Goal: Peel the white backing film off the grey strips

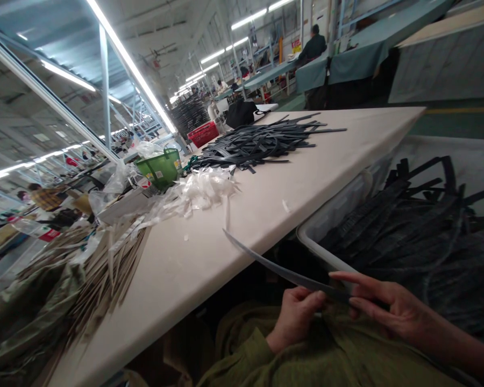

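Note:
A long dark grey fabric strip (pixel 272 265) runs from my hands up over the table's near edge, its tip resting on the tabletop. My left hand (pixel 296 317) pinches the strip between thumb and fingers just above my lap. Further right, my right hand (pixel 381 303) grips the strip's near end, thumb below and fingers stretched along it. A plastic bin (pixel 326 258) full of black strips (pixel 403 236) stands beside my right hand. On the table lies a big pile of similar dark strips (pixel 262 141).
The pale table (pixel 266 215) slants across the view. White film scraps (pixel 204 191), a green basket (pixel 161 167) and a red basket (pixel 203 134) are along its far side. Brown strips (pixel 108 263) and olive cloth (pixel 28 312) lie at left. A person (pixel 313 44) sits far back.

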A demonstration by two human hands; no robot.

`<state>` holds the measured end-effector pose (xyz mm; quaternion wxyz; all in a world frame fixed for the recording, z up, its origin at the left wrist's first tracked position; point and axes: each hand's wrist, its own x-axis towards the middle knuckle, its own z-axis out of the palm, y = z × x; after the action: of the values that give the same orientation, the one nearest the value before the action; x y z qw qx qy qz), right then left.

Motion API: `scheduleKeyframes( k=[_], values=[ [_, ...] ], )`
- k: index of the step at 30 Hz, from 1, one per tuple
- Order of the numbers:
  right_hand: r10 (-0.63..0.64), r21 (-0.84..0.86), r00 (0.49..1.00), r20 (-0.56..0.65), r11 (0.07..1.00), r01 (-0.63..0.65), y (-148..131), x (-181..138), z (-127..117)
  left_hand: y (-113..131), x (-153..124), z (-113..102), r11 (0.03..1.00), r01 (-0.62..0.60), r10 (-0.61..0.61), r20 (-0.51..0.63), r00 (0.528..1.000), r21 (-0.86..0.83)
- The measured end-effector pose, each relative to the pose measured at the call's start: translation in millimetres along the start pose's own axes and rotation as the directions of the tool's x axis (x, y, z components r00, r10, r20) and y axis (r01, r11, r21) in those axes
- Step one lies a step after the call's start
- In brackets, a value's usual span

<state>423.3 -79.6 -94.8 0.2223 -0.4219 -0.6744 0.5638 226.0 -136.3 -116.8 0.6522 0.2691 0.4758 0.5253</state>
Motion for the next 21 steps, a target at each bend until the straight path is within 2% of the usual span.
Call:
scheduleKeyframes(
  k=[2, 4, 7, 10, 14, 18, 21],
  values=[
    [-0.027, 0.033, 0.998, 0.062, 0.999, 0.025, -2, 2, 6, -4, 2, -4, 0.991, 0.056, -0.058, -0.006, 0.998, -0.12],
    [-0.061, 0.013, 0.994, 0.086, 0.998, 0.06, -3, 7, 10, -3, 2, -8, 0.963, 0.07, -0.096, -0.091, 0.991, -0.259],
    [-0.021, -0.03, 0.993, 0.113, 0.999, 0.025, 4, 10, 9, 6, 0, -16, 0.917, -0.023, -0.099, -0.284, 0.954, -0.398],
    [0.037, -0.058, 0.995, 0.09, 0.998, -0.032, 16, 2, 0, 12, 0, -20, 0.895, -0.091, -0.084, -0.366, 0.927, -0.438],
    [0.071, -0.049, 0.997, 0.04, 0.996, -0.069, 15, -7, -1, 5, 5, -15, 0.913, -0.036, -0.102, -0.312, 0.944, -0.407],
    [-0.005, -0.061, 1.0, 0.026, 0.998, 0.007, -4, 6, 14, -6, 10, -6, 0.952, 0.043, -0.103, -0.184, 0.977, -0.303],
    [-0.078, -0.136, 0.997, 0.007, 0.988, 0.078, -9, 14, 10, -3, 11, -10, 0.965, -0.009, -0.053, -0.228, 0.972, -0.263]
  ],
)
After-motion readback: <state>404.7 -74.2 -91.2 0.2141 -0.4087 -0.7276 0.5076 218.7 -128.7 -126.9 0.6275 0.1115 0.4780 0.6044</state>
